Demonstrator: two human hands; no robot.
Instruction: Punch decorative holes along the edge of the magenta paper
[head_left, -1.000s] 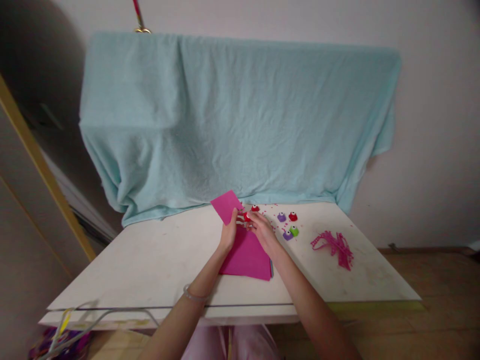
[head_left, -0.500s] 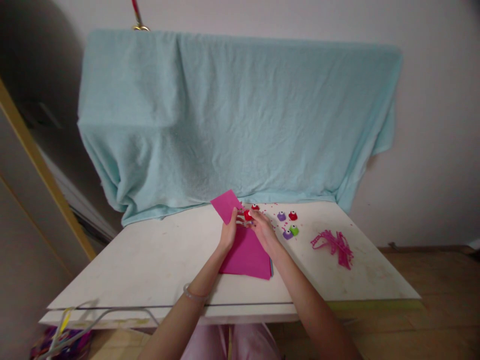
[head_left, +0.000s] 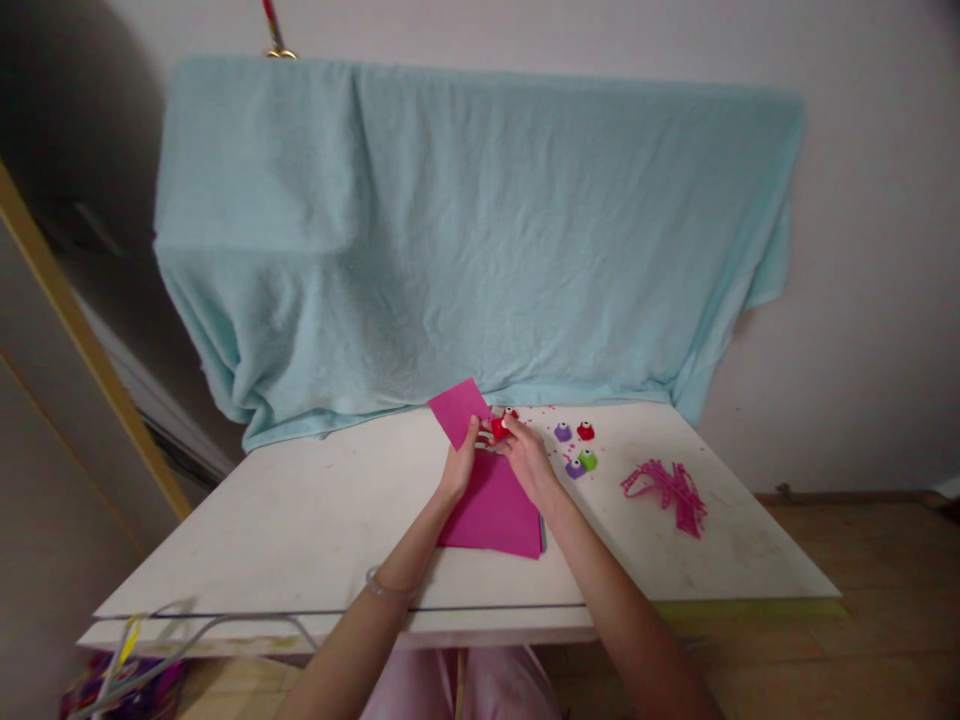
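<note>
My left hand pinches a magenta paper sheet and lifts it off the table, its far corner tilted up. My right hand holds a small red paper punch against the sheet's right edge. Under both hands lies a stack of magenta paper with a blue sheet's edge peeking out at its right side. A second red punch sits just behind my right fingers.
Small punches lie to the right: purple, red, purple, green. Pink paper scraps are piled further right. A light blue towel hangs behind the white table. Wire hangers lie at the near left edge.
The lifted sheet and the red punch have shifted slightly right and up. Both hands stay together at the sheet's edge.
</note>
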